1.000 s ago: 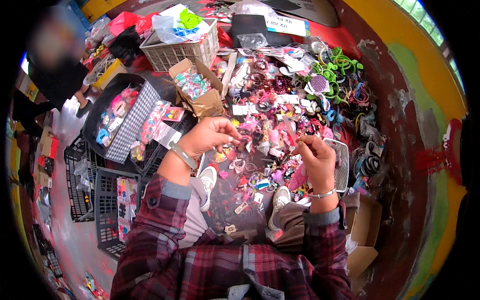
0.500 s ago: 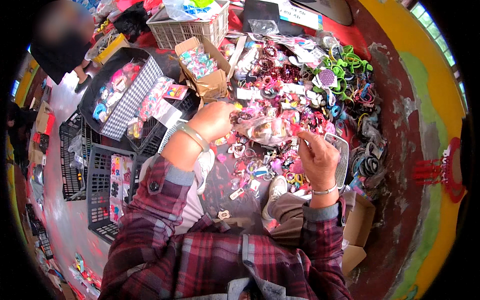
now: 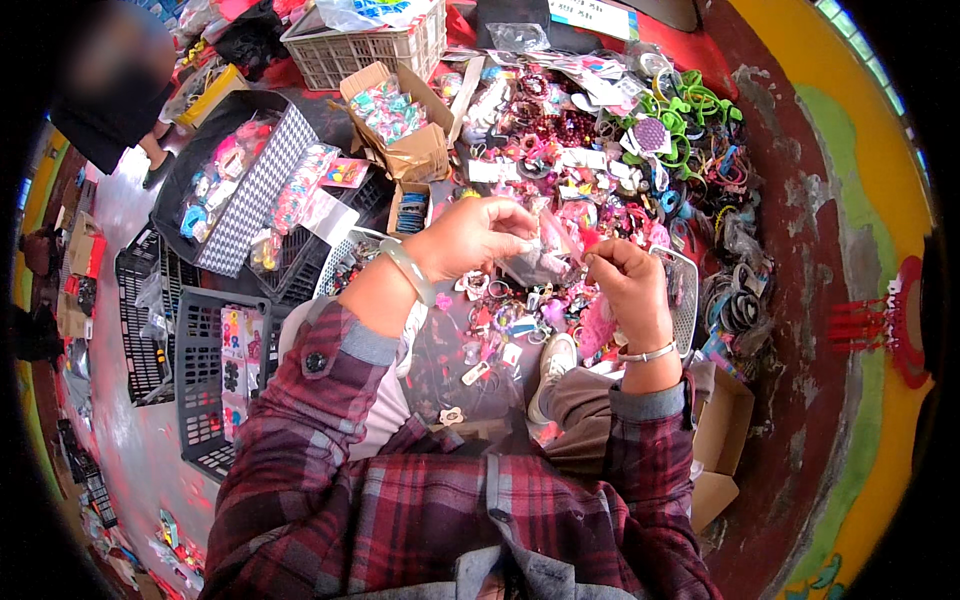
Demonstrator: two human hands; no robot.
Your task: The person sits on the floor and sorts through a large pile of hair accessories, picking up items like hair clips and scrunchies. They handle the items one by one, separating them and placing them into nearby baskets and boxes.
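Note:
A clear plastic bag point(image 3: 548, 262) with small pale and pink pieces inside is between my hands, above a heap of hair accessories point(image 3: 570, 160). My left hand point(image 3: 470, 240) is closed, thumb and fingers pinching the bag's left side. At the bag's right edge, beside a reddish strip, my right hand point(image 3: 632, 290) pinches it with thumb and forefinger. Exactly what each fingertip presses is too small to make out. Beaded bands, clips and hair ties lie beneath both hands.
Green headbands point(image 3: 690, 120) and dark hair rings point(image 3: 735, 305) edge the heap on the right. Left stand a houndstooth box point(image 3: 255, 190), black crates point(image 3: 205, 380) and a cardboard box of packets point(image 3: 420, 150). A white basket point(image 3: 680, 275) sits beside my right hand. A person stands far left.
The bag has gone from stretched sideways to tilted more upright. My left hand has moved right, its fingers now closer to my right hand. A small box of dark bands shows beyond my left wrist.

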